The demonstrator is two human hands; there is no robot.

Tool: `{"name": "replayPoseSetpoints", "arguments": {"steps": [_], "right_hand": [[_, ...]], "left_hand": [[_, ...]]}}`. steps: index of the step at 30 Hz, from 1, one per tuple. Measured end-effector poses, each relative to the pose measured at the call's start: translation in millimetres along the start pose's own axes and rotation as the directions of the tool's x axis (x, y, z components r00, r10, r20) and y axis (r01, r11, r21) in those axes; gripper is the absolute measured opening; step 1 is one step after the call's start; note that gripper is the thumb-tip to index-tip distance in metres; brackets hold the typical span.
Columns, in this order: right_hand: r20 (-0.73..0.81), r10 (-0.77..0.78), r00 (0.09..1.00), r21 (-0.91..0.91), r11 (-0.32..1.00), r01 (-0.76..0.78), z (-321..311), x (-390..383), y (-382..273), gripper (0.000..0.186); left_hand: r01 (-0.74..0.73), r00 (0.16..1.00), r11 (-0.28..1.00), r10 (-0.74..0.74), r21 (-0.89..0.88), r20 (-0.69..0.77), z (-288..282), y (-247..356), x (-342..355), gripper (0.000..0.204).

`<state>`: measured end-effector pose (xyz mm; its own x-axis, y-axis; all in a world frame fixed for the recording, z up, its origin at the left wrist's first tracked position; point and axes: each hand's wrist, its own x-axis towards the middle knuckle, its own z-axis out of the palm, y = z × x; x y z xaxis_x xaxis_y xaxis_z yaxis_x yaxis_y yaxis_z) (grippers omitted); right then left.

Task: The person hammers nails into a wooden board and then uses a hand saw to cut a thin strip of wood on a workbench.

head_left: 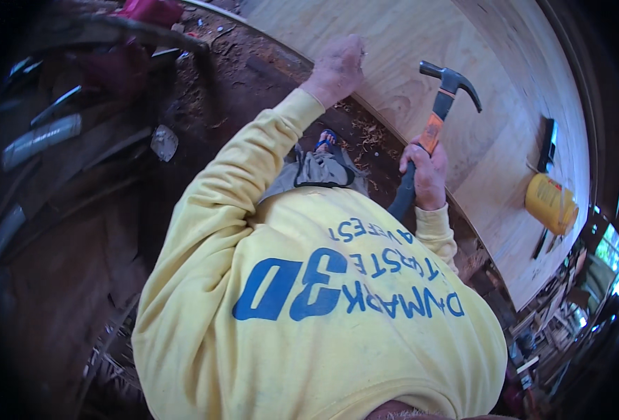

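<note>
My right hand [425, 175] grips the black handle of a claw hammer [441, 105], its steel head raised above a large plywood sheet [491, 140]. My left hand [337, 66] rests with fingers pinched together near the edge of the plywood sheet; whether it pinches a small nail is too small to tell. Both my arms are in yellow sleeves, and my yellow sweatshirt with blue print fills the lower middle of the view. A foot in a blue sandal [325, 140] shows below, on dirt ground.
A yellow cylindrical container [549, 203] lies on the plywood at the right, next to a dark flat tool [547, 143]. Pipes and scrap wood [43, 140] pile up at the left. Wood offcuts lie at the lower right.
</note>
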<state>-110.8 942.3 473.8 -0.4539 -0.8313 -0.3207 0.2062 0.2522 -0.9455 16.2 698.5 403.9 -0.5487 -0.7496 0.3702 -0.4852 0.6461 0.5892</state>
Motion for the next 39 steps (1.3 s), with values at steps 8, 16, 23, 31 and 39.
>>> {"name": "replayPoseSetpoints", "arguments": {"steps": [8,16,23,31,39], "right_hand": [[0.066,-0.018,0.998,-0.188,0.982,0.030,27,9,-27,0.021],[-0.089,-0.283,0.955,-0.549,0.814,0.190,96,12,-18,0.022],[0.050,-0.063,0.997,-0.201,0.977,0.072,144,1,5,0.013],[0.073,0.104,0.992,-0.716,0.698,-0.021,205,1,19,0.020],[0.263,0.319,0.910,-0.761,0.648,-0.008,208,11,30,0.027]], "left_hand": [[0.404,0.904,0.512,-0.350,-0.758,0.246,-19,-6,-25,0.018],[0.571,0.791,0.005,-0.269,-0.821,0.549,-48,-34,-35,0.017],[0.589,0.751,-0.273,-0.164,-0.761,0.640,-76,-117,-70,0.019],[0.580,0.724,-0.320,-0.218,-0.749,0.654,-78,-219,-56,0.011],[0.725,0.633,-0.151,-0.236,-0.672,0.737,-86,-250,-18,0.016]]}}
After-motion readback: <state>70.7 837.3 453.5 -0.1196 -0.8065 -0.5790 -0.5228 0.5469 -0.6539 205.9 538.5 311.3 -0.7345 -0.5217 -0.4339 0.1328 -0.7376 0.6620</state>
